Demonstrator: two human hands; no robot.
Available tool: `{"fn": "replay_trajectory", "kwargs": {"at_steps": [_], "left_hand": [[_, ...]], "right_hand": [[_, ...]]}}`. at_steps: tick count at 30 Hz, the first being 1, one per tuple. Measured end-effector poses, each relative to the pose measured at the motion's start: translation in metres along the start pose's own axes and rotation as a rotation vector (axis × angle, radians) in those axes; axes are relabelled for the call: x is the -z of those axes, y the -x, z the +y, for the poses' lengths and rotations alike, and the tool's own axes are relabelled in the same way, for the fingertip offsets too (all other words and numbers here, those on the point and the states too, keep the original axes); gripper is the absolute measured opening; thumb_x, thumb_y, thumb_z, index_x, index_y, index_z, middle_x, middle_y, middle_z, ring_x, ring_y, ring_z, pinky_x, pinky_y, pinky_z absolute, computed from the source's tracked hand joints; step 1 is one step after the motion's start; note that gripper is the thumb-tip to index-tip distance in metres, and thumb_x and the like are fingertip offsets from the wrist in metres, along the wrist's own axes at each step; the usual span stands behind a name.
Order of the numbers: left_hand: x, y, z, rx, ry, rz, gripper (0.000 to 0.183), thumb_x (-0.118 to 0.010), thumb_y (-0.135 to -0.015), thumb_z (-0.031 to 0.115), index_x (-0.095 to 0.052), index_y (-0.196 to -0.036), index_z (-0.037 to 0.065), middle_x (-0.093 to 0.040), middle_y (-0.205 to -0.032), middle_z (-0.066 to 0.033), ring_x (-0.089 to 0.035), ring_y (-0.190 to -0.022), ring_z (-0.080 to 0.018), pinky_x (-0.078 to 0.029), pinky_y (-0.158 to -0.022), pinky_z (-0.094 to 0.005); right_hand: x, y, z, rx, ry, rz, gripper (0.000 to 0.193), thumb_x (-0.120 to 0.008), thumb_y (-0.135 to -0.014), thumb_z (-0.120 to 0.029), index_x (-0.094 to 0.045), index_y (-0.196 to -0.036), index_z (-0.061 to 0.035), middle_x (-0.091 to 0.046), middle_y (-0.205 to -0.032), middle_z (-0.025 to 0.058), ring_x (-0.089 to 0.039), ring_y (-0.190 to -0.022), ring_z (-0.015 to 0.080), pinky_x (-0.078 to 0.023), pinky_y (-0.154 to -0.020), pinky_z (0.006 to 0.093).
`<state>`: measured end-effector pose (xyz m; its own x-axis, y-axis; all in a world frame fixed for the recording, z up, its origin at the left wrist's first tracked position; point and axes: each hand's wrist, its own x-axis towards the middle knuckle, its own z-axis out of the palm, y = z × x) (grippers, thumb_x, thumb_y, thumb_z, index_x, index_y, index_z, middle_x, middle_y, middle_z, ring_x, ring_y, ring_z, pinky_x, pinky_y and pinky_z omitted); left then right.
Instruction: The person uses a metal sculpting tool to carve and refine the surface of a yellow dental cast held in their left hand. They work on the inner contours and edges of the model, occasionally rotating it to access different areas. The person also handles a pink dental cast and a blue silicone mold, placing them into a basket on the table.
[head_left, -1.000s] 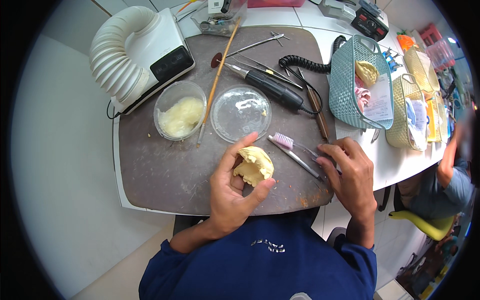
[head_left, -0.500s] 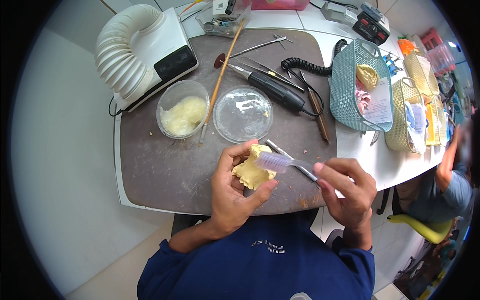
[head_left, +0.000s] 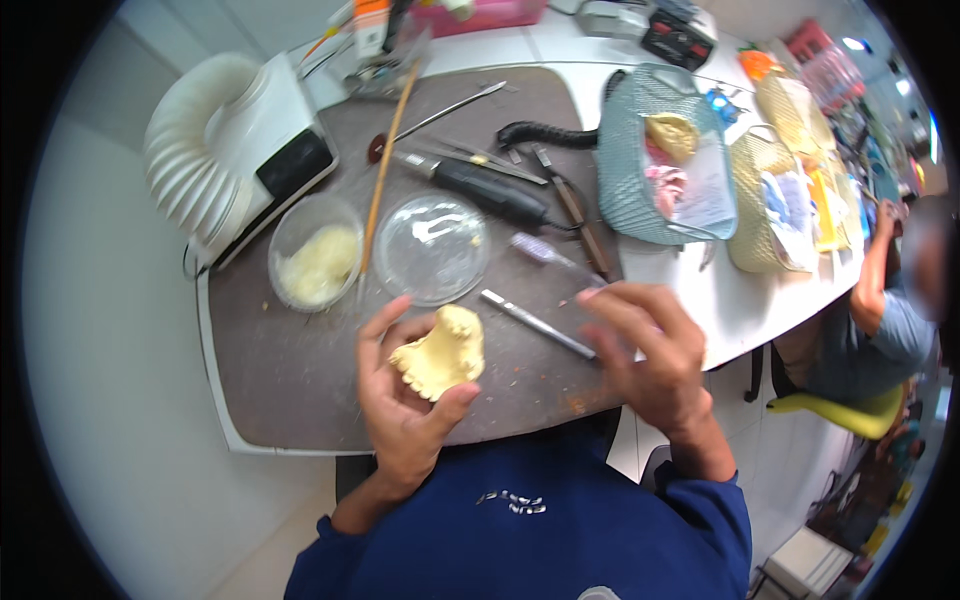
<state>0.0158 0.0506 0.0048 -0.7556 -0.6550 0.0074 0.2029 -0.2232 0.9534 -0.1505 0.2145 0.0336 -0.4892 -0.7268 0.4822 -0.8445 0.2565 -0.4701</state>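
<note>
My left hand [head_left: 405, 400] holds a pale yellow plaster dental cast [head_left: 446, 352] between thumb and fingers, its row of teeth facing left and down. My right hand [head_left: 652, 352] is smeared by motion above the right side of the work board. A toothbrush with a clear handle and pale purple bristles [head_left: 540, 250] points up and left from beside its fingertips; whether the fingers still grip it cannot be made out. A thin silver metal tool [head_left: 540, 325] lies just left of that hand.
Behind the hands are a tub of whitish material [head_left: 318, 265], a round clear dish [head_left: 432, 250], a long wooden-handled brush [head_left: 388, 170] and a black handpiece [head_left: 490, 192]. A white hose unit [head_left: 205, 150] stands left; a blue-green basket [head_left: 625, 160] stands right. Someone in a blue shirt [head_left: 880, 330] sits far right.
The toothbrush has left the cast and now sits up and to the right of it. My right hand has opened distance from the cast. The view has shifted, with my left hand keeping the cast.
</note>
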Motion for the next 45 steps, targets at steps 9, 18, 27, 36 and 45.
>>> {"fn": "replay_trajectory", "kwargs": {"at_steps": [9,18,27,36,45], "left_hand": [[0.0,0.0,-0.001,0.012,-0.024,0.05,0.078,-0.082,-0.081,0.019,-0.036,-0.14,-0.003,-0.055,-0.126,-0.0149,-0.057,-0.117,-0.0226,-0.043,-0.105,-0.0347],[-0.002,0.002,0.003,0.118,-0.079,-0.144,0.085,-0.079,-0.085,0.038,-0.035,-0.143,-0.005,-0.055,-0.128,-0.0151,-0.056,-0.118,-0.0187,-0.046,-0.099,-0.0309],[-0.001,0.003,0.001,0.112,-0.096,-0.189,0.096,-0.042,-0.093,0.07,-0.03,-0.148,-0.007,-0.058,-0.126,-0.0173,-0.059,-0.114,-0.0211,-0.047,-0.097,-0.0331],[0.017,0.004,-0.005,-0.12,-0.26,-0.022,0.044,-0.053,-0.099,0.033,-0.063,-0.117,-0.006,-0.053,-0.138,-0.0225,-0.058,-0.116,-0.025,-0.052,-0.092,-0.034],[0.014,0.014,-0.001,-0.151,-0.366,0.068,0.063,-0.06,-0.09,0.004,-0.031,-0.146,-0.002,-0.047,-0.141,-0.0225,-0.057,-0.113,-0.0222,-0.052,-0.087,-0.0299]], "right_hand": [[-0.018,0.002,0.002,0.123,0.092,-0.29,0.043,-0.062,-0.075,-0.005,-0.06,-0.117,-0.0013,-0.058,-0.099,0.0106,-0.061,-0.087,0.0239,-0.054,-0.072,0.0328],[-0.027,-0.014,-0.011,0.362,-0.251,-0.173,0.035,-0.063,-0.086,-0.013,-0.059,-0.12,-0.006,-0.058,-0.12,0.0141,-0.059,-0.11,0.0289,-0.05,-0.093,0.0379],[-0.022,-0.006,-0.006,0.463,-0.373,-0.205,0.033,-0.063,-0.087,-0.014,-0.058,-0.115,0.0011,-0.058,-0.111,0.0137,-0.058,-0.101,0.0276,-0.05,-0.088,0.037],[-0.011,0.001,0.008,0.404,-0.328,-0.17,0.024,-0.063,-0.088,-0.015,-0.058,-0.106,0.0007,-0.058,-0.11,0.0145,-0.058,-0.1,0.0284,-0.051,-0.084,0.0366],[0.011,-0.004,0.026,0.088,-0.327,0.137,0.034,-0.082,-0.075,-0.01,-0.063,-0.103,-0.0019,-0.07,-0.1,0.01,-0.069,-0.087,0.0252,-0.057,-0.075,0.0337]]}}
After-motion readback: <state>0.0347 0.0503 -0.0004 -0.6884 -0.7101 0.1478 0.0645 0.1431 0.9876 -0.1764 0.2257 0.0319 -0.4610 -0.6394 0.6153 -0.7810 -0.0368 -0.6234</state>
